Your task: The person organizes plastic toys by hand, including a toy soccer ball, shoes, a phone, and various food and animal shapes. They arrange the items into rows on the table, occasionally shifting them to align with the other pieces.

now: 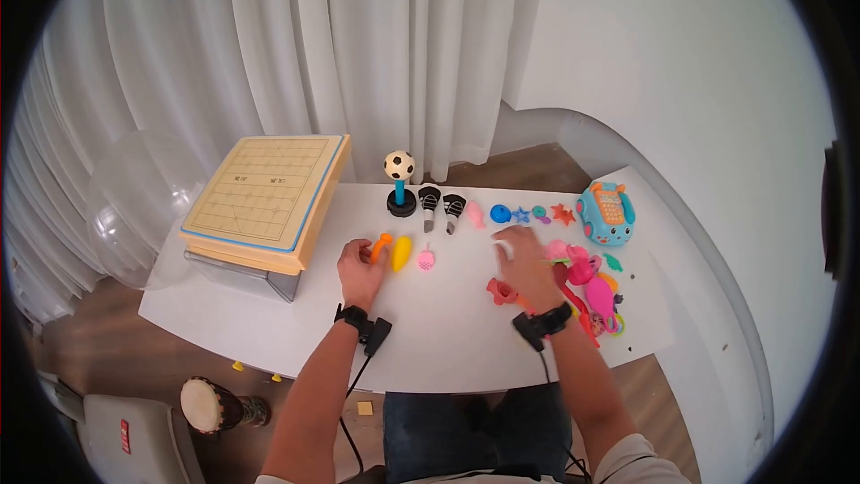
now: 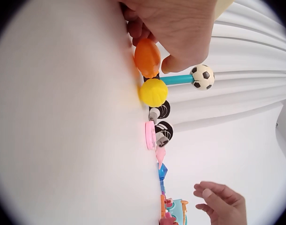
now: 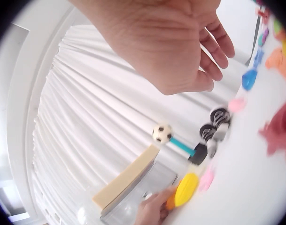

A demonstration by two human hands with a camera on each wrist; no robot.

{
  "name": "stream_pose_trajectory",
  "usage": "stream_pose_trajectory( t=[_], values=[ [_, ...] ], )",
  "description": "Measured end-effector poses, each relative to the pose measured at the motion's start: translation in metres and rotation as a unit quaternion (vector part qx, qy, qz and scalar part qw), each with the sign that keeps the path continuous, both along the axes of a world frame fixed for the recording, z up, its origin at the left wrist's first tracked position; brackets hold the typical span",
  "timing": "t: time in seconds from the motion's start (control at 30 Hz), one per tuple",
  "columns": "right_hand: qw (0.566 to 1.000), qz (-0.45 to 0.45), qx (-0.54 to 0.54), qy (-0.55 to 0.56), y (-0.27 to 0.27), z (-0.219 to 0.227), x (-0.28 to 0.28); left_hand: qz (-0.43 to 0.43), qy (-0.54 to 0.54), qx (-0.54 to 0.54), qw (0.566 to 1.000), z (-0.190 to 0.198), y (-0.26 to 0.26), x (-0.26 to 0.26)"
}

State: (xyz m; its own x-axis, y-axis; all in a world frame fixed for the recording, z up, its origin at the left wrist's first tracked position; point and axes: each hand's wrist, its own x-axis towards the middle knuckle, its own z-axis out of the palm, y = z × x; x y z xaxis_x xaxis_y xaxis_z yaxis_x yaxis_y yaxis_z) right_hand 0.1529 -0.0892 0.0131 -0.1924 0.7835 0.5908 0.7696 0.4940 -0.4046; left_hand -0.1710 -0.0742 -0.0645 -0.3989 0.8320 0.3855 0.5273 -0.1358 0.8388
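My left hand (image 1: 361, 276) holds an orange toy (image 1: 381, 247) between thumb and fingers, at the left part of the white table. Just right of it lies a yellow toy (image 1: 401, 254), which stands close beside the orange one in the left wrist view. A round pink toy (image 1: 426, 258) is further right. Over the right part of the table hangs my right hand (image 1: 528, 271), fingers spread and gripping nothing; the right wrist view shows the hand (image 3: 194, 51) above the tabletop. A red toy (image 1: 502, 291) lies near its wrist.
Behind stand a football on a blue post (image 1: 399, 181), small black-and-white shoes (image 1: 430, 206), blue toys (image 1: 501, 213) and a toy telephone (image 1: 607, 213). Several colourful toys (image 1: 600, 296) are heaped at right. A wooden board box (image 1: 264, 202) sits on a clear container at left.
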Motion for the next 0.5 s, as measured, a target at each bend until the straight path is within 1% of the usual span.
stream_pose_trajectory(
  t=[0.03, 0.07, 0.13, 0.17, 0.2, 0.23, 0.27, 0.33, 0.37, 0.4, 0.47, 0.5],
  values=[
    [1.0, -0.024, 0.019, 0.0, 0.003, 0.0, 0.023, 0.001, 0.0, 0.006, 1.0, -0.001, 0.0, 0.0],
    [1.0, -0.024, 0.02, -0.002, 0.003, 0.003, 0.044, 0.0, -0.002, 0.007, 1.0, 0.0, 0.0, 0.0],
    [0.992, -0.111, -0.045, -0.027, 0.002, 0.01, 0.082, 0.008, -0.012, 0.015, 1.0, 0.002, -0.001, 0.001],
    [0.992, -0.113, -0.044, -0.028, 0.003, 0.009, 0.097, 0.006, -0.013, 0.016, 1.0, 0.0, 0.001, 0.0],
    [0.987, -0.134, -0.078, -0.028, 0.005, 0.006, 0.11, 0.01, -0.032, 0.015, 0.999, -0.002, 0.003, -0.003],
    [0.981, -0.156, -0.111, -0.027, 0.004, 0.007, 0.116, 0.012, -0.05, 0.015, 0.999, -0.001, 0.003, -0.004],
    [0.98, -0.16, -0.112, -0.024, 0.004, 0.003, 0.117, 0.008, -0.047, 0.015, 0.999, 0.0, 0.001, -0.004],
    [0.974, -0.146, -0.161, -0.064, 0.003, -0.005, 0.112, -0.012, -0.156, 0.064, 0.986, 0.005, -0.004, -0.008],
    [0.969, -0.165, -0.163, -0.086, 0.007, -0.012, 0.107, -0.026, -0.18, 0.039, 0.982, 0.004, -0.005, -0.014],
    [0.969, -0.166, -0.164, -0.078, 0.008, -0.018, 0.104, -0.028, -0.173, 0.04, 0.984, 0.001, -0.007, -0.018],
    [0.95, -0.179, -0.203, -0.157, 0.013, -0.018, 0.095, 0.02, -0.227, 0.088, 0.97, 0.013, -0.015, -0.019],
    [0.951, -0.177, -0.202, -0.154, 0.016, -0.019, 0.095, 0.021, -0.224, 0.075, 0.971, 0.016, -0.025, -0.019]
  ],
)
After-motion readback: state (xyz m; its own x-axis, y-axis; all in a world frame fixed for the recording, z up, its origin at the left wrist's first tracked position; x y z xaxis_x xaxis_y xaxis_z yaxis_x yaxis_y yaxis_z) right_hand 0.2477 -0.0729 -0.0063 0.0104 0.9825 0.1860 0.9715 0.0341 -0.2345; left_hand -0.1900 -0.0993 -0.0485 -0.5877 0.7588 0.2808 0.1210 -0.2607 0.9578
